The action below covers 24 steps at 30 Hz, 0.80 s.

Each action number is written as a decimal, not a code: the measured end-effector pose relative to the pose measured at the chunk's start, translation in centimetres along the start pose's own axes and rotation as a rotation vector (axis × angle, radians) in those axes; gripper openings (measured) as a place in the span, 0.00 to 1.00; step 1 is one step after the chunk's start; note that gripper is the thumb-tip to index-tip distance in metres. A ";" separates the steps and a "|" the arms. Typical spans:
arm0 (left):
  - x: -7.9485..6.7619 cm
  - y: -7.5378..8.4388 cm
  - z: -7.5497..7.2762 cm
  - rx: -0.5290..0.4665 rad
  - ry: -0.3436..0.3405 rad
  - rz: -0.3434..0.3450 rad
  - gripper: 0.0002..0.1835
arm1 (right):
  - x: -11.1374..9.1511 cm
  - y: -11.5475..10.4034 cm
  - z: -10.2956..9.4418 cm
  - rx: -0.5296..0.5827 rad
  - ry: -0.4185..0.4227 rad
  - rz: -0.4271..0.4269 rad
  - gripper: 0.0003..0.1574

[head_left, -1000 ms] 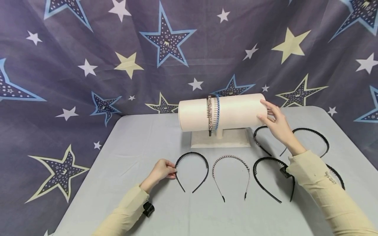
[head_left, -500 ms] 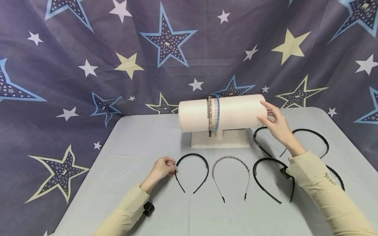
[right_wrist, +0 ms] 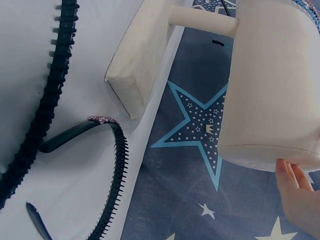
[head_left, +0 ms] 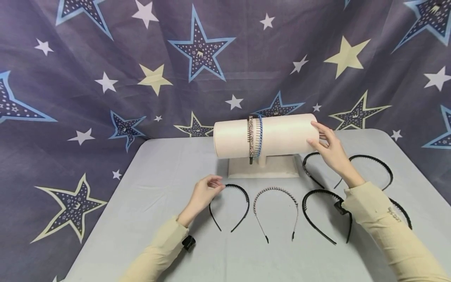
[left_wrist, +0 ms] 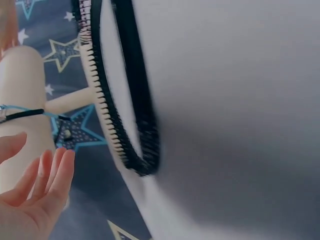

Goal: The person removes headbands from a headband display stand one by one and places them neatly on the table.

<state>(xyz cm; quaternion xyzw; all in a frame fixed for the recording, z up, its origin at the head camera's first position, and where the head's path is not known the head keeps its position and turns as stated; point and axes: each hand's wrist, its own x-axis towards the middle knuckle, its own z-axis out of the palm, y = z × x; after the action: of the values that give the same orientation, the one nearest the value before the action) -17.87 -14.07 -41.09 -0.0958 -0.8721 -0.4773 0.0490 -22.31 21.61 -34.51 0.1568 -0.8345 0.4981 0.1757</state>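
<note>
My left hand (head_left: 202,194) hovers at the upper left of a thin black toothed headband (head_left: 247,206), hiding part of its arch. In the left wrist view the thumb and fingers (left_wrist: 59,177) are parted, with nothing between them. My right hand (head_left: 332,150) holds the right end of a cream cylindrical headband stand (head_left: 289,133), thumb on its front. The right wrist view shows fingers (right_wrist: 286,175) against the roll's end; the thumb is out of sight there. A glittery headband (head_left: 251,137) and a blue toothed headband (head_left: 260,137) sit side by side around the roll.
A thin beaded headband (head_left: 276,188) lies mid-table. Right of it are a wider black headband (head_left: 318,191) and several more, partly under the right forearm, including a black one (head_left: 373,157) behind. The stand's base (head_left: 243,169) rests near the star-patterned curtain (head_left: 176,94).
My left hand has left the left side of the black headband, its fingers loosening, and moved right and up toward the arch. The right hand stays on the stand.
</note>
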 end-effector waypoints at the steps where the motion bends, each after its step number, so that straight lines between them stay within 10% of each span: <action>1: 0.1 0.2 0.2 -0.004 0.008 0.025 0.14 | 0.1 0.4 0.0 0.002 0.000 -0.002 0.32; 13: 1.8 3.3 2.2 -0.063 0.123 0.215 0.13 | 0.5 2.5 0.1 -0.002 0.011 -0.002 0.33; 24: 2.7 6.7 3.9 -0.192 0.247 0.219 0.13 | -0.2 -0.5 0.1 0.013 0.016 -0.025 0.31</action>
<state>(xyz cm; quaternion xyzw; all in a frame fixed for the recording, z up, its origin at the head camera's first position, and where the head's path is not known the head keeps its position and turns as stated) -19.00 -6.95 -37.17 -0.1348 -0.7943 -0.5583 0.1979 -21.95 21.36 -34.23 0.1642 -0.8277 0.5028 0.1875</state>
